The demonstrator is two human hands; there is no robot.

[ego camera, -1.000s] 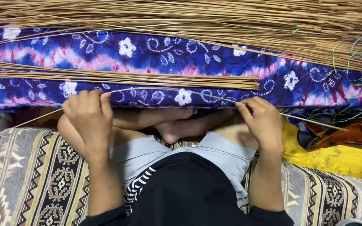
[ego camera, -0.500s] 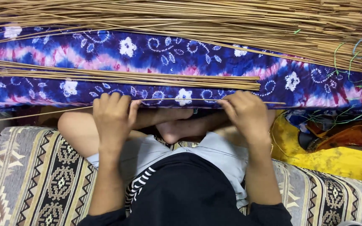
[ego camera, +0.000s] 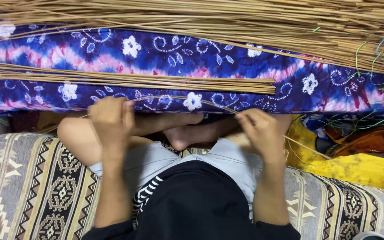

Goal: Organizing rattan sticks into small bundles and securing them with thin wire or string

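**1 thin reed bowed between 2 hands**

The left hand point(ego camera: 108, 119) and right hand point(ego camera: 259, 131) each pinch an end portion of 1 thin tan reed point(ego camera: 181, 97). Its long axis runs left to right, arching away from the person over the near edge of the tie-dye cloth point(ego camera: 227, 62). Neither hand is nearer. A small reed bundle point(ego camera: 156, 81) lies parallel just beyond it.

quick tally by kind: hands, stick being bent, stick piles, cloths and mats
hands: 2, left hand and right hand
thin stick bent between them: 1
stick piles: 2, big heap and small bundle
cloths: 2, blue floral cloth and yellow cloth
patterned mat: 1
total: 8
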